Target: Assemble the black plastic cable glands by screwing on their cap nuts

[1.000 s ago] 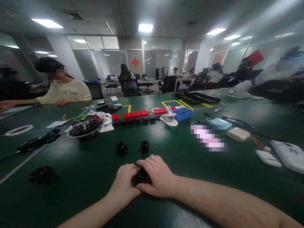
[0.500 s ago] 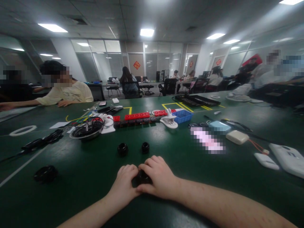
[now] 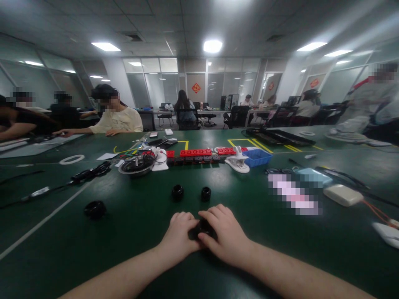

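My left hand (image 3: 181, 232) and my right hand (image 3: 226, 232) close round a glossy black ring-shaped part (image 3: 204, 227) at the near middle of the green table. Fingers and thumbs cover much of its sides, and a dark hollow shows between them. Just beyond my fingertips stand two smaller black ring-shaped parts, the left one (image 3: 177, 192) a bit larger than the right one (image 3: 205, 194). Farther out to the left lies a wider black ring-shaped part (image 3: 95, 210), apart from both hands.
Across the green table (image 3: 140, 224) run red and black blocks (image 3: 195, 153), with a metal bowl of wires (image 3: 137, 164) left and a white clip (image 3: 238, 161) and blue bin (image 3: 257, 158) right. A beige case (image 3: 343, 195) lies at right. Several people sit beyond.
The view has turned left, so the table's things appear shifted right. Both hands stay round the black ring-shaped part, with slightly changed finger positions.
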`<state>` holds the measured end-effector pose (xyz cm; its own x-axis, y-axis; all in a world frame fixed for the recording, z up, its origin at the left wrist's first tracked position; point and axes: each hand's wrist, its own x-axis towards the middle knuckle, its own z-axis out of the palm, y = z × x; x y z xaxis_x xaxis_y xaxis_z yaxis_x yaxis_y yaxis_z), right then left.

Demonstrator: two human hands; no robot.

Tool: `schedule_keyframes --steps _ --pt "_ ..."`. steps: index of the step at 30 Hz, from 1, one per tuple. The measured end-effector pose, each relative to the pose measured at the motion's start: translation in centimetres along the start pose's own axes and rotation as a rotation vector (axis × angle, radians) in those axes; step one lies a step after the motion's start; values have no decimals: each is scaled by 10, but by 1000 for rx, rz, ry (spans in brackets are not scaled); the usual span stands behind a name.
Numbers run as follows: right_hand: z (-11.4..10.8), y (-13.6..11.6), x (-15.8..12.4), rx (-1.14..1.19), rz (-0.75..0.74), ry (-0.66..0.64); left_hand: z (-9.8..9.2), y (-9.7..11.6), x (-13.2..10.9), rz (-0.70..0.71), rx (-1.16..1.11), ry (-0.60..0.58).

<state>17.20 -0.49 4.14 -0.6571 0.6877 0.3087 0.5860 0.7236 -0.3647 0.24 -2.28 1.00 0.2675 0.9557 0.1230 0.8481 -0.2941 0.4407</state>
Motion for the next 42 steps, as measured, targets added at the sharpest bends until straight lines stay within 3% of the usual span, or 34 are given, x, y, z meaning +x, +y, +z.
schedule_keyframes --steps 8,22,32,42 --pt "-1 -2 0 112 -38 23 -4 1 0 -7 -8 -31" --pt "9 -9 -6 11 -378 -70 -1 1 -1 29 21 -17" --pt "10 -6 -10 66 -414 -9 -4 1 0 -8 2 -23" --pt "9 -5 -11 -49 -415 11 -5 2 2 -66 -3 -68"
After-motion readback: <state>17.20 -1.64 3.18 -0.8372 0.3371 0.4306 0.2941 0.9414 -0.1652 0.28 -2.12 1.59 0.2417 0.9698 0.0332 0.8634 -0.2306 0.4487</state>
